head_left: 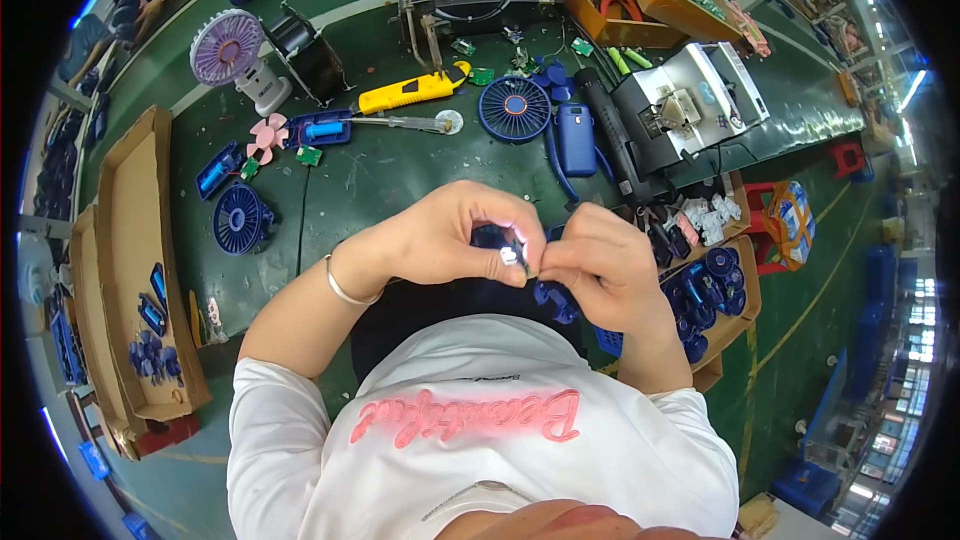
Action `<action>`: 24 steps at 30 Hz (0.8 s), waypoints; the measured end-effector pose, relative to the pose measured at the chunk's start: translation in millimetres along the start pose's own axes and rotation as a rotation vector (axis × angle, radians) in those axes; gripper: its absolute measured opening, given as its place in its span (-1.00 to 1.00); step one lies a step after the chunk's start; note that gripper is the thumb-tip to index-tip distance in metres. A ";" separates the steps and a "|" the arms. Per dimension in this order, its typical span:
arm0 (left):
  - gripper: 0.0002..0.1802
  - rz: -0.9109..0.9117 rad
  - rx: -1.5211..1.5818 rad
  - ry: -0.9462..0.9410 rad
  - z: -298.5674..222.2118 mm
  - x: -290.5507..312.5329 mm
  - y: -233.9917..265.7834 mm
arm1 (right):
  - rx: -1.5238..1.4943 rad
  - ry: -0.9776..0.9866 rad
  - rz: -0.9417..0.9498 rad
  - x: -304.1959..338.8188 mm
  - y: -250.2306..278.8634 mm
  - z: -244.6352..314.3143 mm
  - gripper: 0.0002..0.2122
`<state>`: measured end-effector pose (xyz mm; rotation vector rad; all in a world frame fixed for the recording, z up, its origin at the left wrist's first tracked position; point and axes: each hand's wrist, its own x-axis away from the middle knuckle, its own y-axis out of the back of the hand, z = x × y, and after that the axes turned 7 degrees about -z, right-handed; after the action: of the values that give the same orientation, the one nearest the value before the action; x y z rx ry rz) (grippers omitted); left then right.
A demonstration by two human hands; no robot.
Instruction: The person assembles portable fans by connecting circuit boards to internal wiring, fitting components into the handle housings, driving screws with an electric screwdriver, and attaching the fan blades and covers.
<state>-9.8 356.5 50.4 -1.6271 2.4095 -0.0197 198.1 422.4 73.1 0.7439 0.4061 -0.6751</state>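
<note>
Blue plastic dominates the head view: both hands meet close to the chest over a dark blue fan part (548,292), pinched between them above the near edge of the green bench (380,180). The left hand (440,235), with a thin bangle on its wrist, curls closed over the top of the part; the right hand (600,265) grips it from the other side, thumb and forefinger pressed against a small shiny bit (510,256) at the seam. What that bit is, I cannot tell; it is too small and glares.

Judging by the grip, the step in hand looks like seating a small component into the fan shell. The next move would call for steady pressure from both thumbs and a firm hold so the shell does not twist.

Further off on the bench lie a blue grille (514,108), a yellow knife (412,91), a pink impeller (268,135) and a finished lilac fan (232,52); a tray of blue parts (710,285) sits just right of the hands
</note>
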 end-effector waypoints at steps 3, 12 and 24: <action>-0.89 0.132 -0.036 0.107 -7.3 12.7 5.9 | -0.077 0.079 0.155 -5.0 -7.4 4.6 -0.87; -0.69 -0.205 0.555 0.187 -7.3 57.6 25.9 | 0.044 -0.300 -0.171 -25.4 -34.0 -49.0 -0.98; -0.74 -0.589 0.416 0.586 26.5 -5.2 24.1 | -0.194 -0.387 -0.111 -21.3 -39.3 -61.0 -0.80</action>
<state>-24.8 373.6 22.2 -2.2421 1.9382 -1.1488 149.5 454.5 24.9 0.3956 0.1547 -0.8511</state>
